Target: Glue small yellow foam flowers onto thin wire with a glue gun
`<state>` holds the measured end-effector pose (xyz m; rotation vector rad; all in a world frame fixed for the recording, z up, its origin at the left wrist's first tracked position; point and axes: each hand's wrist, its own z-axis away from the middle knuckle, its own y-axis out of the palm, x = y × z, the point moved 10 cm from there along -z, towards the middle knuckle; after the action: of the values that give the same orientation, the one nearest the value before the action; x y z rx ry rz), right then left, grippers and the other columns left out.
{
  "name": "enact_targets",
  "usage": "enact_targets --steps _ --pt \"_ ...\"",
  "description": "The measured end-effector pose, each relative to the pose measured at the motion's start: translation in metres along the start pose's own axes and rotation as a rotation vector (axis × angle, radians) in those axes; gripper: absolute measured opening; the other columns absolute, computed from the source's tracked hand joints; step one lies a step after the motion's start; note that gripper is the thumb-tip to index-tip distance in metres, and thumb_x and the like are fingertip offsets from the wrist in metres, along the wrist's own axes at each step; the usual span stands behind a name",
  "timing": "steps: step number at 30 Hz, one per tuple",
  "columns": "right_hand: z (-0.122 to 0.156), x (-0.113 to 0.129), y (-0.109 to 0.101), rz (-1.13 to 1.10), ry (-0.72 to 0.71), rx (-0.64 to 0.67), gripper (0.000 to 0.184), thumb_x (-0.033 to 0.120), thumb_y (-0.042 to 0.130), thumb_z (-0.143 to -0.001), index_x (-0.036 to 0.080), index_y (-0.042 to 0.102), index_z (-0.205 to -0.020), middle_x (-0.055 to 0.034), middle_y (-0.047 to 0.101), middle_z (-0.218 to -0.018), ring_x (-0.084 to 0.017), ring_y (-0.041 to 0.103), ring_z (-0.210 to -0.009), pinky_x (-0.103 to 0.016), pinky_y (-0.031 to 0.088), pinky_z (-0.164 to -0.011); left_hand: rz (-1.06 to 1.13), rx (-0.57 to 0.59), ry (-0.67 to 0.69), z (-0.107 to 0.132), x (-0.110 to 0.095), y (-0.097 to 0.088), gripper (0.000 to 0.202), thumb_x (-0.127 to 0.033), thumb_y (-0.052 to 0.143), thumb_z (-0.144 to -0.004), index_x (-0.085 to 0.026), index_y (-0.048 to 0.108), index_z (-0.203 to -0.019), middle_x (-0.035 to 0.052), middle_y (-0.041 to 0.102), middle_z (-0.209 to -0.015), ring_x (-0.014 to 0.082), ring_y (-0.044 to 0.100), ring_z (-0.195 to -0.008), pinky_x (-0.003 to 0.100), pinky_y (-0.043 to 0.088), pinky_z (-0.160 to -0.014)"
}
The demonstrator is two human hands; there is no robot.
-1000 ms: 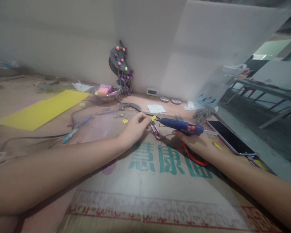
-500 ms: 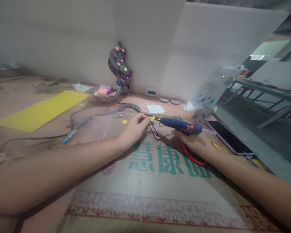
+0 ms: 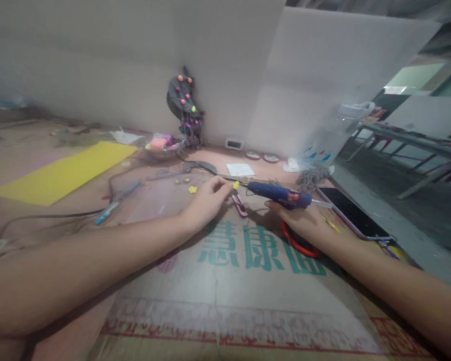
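Between thumb and fingertips my left hand (image 3: 210,199) pinches a small yellow flower-like piece (image 3: 235,185). My right hand (image 3: 296,216) grips a blue hot glue gun (image 3: 276,193), its nozzle pointing left, close to the yellow piece; I cannot tell whether they touch. A clear glue stick (image 3: 321,203) pokes out of the gun's rear. Just below the nozzle lies a pair of pink thread snips (image 3: 239,204). Red-handled scissors (image 3: 299,245) rest under my right hand, partly hidden. Left of my left hand lies another yellow flower (image 3: 192,189) with small yellow scraps.
A yellow sheet (image 3: 63,173) and a blue pen (image 3: 118,202) lie at left. A decorated grey crescent (image 3: 180,95) stands at the back beside a bowl of colourful bits (image 3: 163,145). A phone (image 3: 353,213), grey yarn (image 3: 311,178) and a water bottle (image 3: 321,140) are at right.
The glue gun's tip and the yellow piece look to have shifted very slightly against each other. Both hands keep their grips, and the view has drifted a little.
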<state>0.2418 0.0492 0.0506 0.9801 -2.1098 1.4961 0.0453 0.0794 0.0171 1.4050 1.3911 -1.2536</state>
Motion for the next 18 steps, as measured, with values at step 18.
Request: enact_targets --steps 18 --pt "0.0032 0.0101 0.0005 0.036 -0.012 0.026 0.017 0.040 0.065 -0.075 0.024 0.063 -0.073 -0.0030 0.071 -0.073 -0.025 0.068 -0.069 -0.037 0.057 -0.067 0.020 -0.015 0.002 -0.0024 0.0023 -0.0018 0.016 -0.030 0.055 -0.081 -0.018 0.054 -0.071 -0.0037 0.054 -0.064 0.0109 0.048 -0.061 0.024 0.037 -0.061"
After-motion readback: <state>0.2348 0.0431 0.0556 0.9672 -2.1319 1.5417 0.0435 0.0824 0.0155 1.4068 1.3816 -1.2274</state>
